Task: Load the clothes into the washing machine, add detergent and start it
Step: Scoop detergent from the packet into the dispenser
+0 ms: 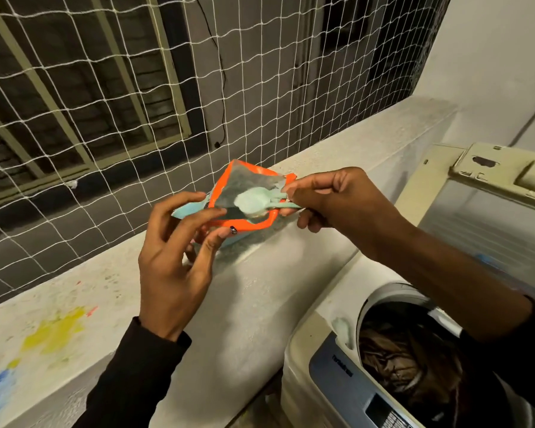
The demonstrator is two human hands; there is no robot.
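Both hands are working an orange-edged detergent pouch (247, 196) open above the ledge.

The left hand (173, 261) is pinching the pouch's near edge between thumb and fingertips, and the right hand (328, 199) is gripping the handle of a pale mint-green plastic scoop (254, 202) whose bowl is sitting in the pouch's mouth. The pouch is being held up in the air over the speckled concrete ledge (260, 288), right in front of the white rope netting (105, 118). Down at the lower right, the off-white top-loading washing machine (322, 366) is sitting with its lid (488, 211) propped up, and brown crumpled clothes (408, 362) are lying inside the drum. Yellow and blue paint smudges (53, 332) are showing on the ledge at the left.
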